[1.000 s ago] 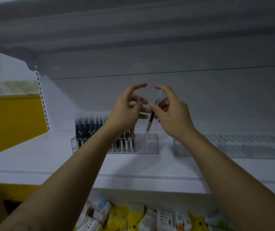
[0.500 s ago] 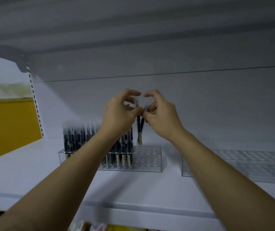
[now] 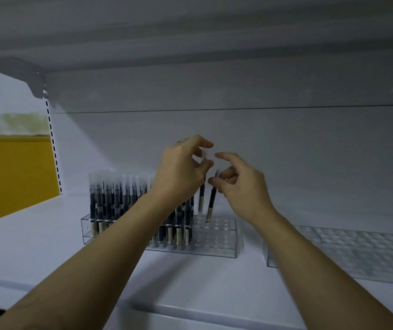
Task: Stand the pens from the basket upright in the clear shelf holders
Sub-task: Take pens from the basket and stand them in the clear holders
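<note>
A clear holder (image 3: 217,239) stands on the white shelf (image 3: 36,246), its left part filled with several upright dark pens (image 3: 109,198) with frosted caps. My left hand (image 3: 181,172) pinches the frosted cap of one pen (image 3: 201,198) hanging just above the holder's free holes. My right hand (image 3: 240,186) grips a second pen (image 3: 211,201) near its top, tip at a hole, tilted slightly. A second clear holder (image 3: 357,253) with no pens in it sits to the right. The basket is out of view.
The shelf's back panel rises right behind the holders, and another shelf hangs overhead (image 3: 190,32). A slotted upright strip (image 3: 52,148) marks the left end, with a yellow wall (image 3: 12,172) beyond it.
Both hands have come down and slightly right toward the holder's free holes. The two pens now hang apart, one in each hand, with their tips near the holes.
</note>
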The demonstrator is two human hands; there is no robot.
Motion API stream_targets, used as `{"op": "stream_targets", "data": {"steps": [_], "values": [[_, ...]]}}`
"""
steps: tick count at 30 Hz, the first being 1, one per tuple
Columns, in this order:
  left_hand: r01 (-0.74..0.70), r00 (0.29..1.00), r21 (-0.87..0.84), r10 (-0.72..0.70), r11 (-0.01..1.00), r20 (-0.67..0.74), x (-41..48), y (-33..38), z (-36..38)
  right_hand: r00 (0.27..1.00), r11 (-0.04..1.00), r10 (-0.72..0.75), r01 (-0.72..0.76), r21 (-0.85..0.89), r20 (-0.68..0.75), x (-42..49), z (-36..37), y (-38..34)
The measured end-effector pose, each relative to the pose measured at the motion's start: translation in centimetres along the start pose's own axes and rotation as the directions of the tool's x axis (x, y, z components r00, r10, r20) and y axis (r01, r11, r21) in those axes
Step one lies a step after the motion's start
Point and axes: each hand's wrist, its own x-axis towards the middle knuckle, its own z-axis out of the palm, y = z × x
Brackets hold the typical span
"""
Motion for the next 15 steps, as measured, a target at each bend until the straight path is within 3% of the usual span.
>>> {"op": "stream_targets", "data": {"steps": [6,15], "values": [[0.077,0.996,-0.019,-0.077,0.997,0.046,-0.6,-0.6,-0.1,0.998,0.995,-0.025,0.031,-0.093,0.061,-1.1,0.3,-0.2],[0.088,0.996,-0.111,-0.089,0.990,-0.007,-0.7,-0.5,-1.5,0.998,0.994,-0.044,0.047,-0.095,0.039,-1.7,0.3,-0.5]]}}
